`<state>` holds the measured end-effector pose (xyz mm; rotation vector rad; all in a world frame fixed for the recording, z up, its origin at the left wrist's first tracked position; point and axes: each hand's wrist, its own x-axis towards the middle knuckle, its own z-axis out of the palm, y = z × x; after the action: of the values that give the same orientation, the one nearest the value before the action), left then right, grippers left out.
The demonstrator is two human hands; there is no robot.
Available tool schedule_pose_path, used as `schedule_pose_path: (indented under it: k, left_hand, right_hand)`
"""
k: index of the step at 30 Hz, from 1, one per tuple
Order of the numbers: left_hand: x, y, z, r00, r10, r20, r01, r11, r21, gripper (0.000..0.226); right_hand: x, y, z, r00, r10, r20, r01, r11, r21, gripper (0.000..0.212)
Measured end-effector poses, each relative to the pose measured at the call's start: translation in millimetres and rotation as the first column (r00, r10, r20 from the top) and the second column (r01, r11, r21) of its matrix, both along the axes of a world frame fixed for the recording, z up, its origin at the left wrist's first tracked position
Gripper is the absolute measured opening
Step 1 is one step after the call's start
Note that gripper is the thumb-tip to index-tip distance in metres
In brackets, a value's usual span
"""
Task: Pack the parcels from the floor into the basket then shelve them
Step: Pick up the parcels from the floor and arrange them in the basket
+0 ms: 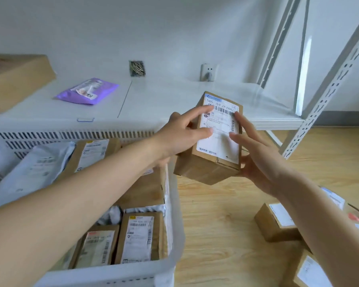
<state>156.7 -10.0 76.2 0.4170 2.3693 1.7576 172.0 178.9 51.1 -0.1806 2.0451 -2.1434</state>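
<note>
Hands, two, hold one cardboard parcel point(212, 146).

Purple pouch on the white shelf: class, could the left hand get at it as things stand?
Probably not at once: the left hand is helping hold the brown parcel. Otherwise the way to the purple pouch looks open, with bare shelf between.

Large brown cardboard box point(15, 79) cut off at left edge; white slatted plastic basket point(175, 241) cut off below; small brown cardboard parcels point(278, 222) partly hidden behind right forearm; label print illegible.
</note>
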Motion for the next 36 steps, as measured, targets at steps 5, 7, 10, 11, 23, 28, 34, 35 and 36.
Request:
schedule_pose_path:
  k: [5, 7, 10, 11, 23, 28, 34, 35, 36]
  left_hand:
    - [14, -72, 18, 0.998, 0.046, -0.037, -0.046, 0.999, 0.016, 0.034]
    - [21, -107, 19, 0.997, 0.069, -0.021, -0.07, 0.997, -0.021, 0.032]
    - [31, -163, 10, 0.995, 0.09, 0.036, -0.088, 0.994, -0.066, 0.03]
    - [35, -180, 6, 0.993, 0.097, 0.071, -0.091, 0.992, -0.082, 0.031]
    - [76, -340, -56, 0.882, 0.179, 0.436, -0.067, 0.963, -0.259, 0.034]
    - [92, -397, -79, 0.798, 0.119, 0.591, 0.065, 0.957, -0.281, 0.048]
    - [89, -413, -120, 0.719, 0.164, 0.675, 0.161, 0.906, -0.391, 0.058]
    - [88, -411, -128, 0.715, 0.173, 0.677, 0.185, 0.887, -0.423, 0.055]
    - [86, -408, -137, 0.709, 0.17, 0.684, 0.221, 0.868, -0.444, 0.053]
  right_hand:
    - [1, -68, 17, 0.997, 0.071, -0.021, -0.071, 0.997, -0.02, 0.044]
    - [1, -100, 18, 0.99, 0.137, 0.009, -0.137, 0.99, -0.02, 0.046]
    - [4, -151, 10, 0.971, 0.22, 0.091, -0.222, 0.975, 0.005, 0.055]
    - [5, -167, 6, 0.962, 0.245, 0.122, -0.249, 0.968, 0.017, 0.057]
    - [26, -322, -53, 0.739, 0.501, 0.451, -0.561, 0.828, 0.001, 0.043]
    - [37, -372, -82, 0.649, 0.569, 0.505, -0.658, 0.753, -0.001, 0.058]
    - [41, -404, -115, 0.596, 0.566, 0.57, -0.757, 0.633, 0.163, 0.071]
    - [41, -405, -120, 0.596, 0.565, 0.571, -0.769, 0.607, 0.202, 0.069]
    - [41, -405, -124, 0.596, 0.563, 0.573, -0.777, 0.586, 0.232, 0.066]
